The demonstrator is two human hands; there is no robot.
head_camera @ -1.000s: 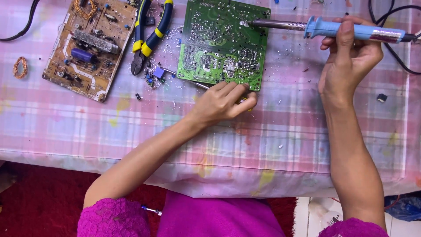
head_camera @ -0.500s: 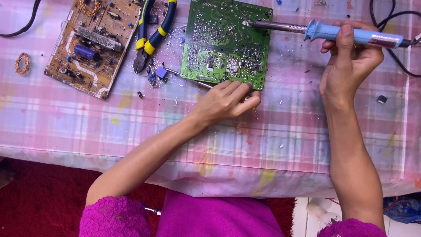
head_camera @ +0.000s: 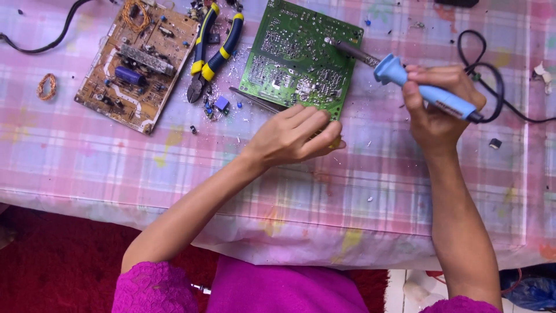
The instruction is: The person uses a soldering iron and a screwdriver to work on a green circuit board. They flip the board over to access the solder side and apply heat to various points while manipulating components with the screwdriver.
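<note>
Two hands are at the green circuit board point(head_camera: 301, 61) on the worktop point(head_camera: 370, 168): the right hand point(head_camera: 437, 107) is clamped on a blue soldering iron point(head_camera: 425, 87) whose tip rests on it, and the left hand point(head_camera: 292, 136), loosely curled beside a thin rod point(head_camera: 255, 99), could be burned by a slip.

head view – from above, facing straight down | near table point(head_camera: 174, 168)

I look down on a makeshift home electronics bench: a pink plaid tablecloth point(head_camera: 174, 168), a green circuit board point(head_camera: 301, 58) at 12 o'clock, a brown board point(head_camera: 136, 64) and pliers point(head_camera: 211, 52) at 11, red carpet point(head_camera: 58, 261) below.
</note>
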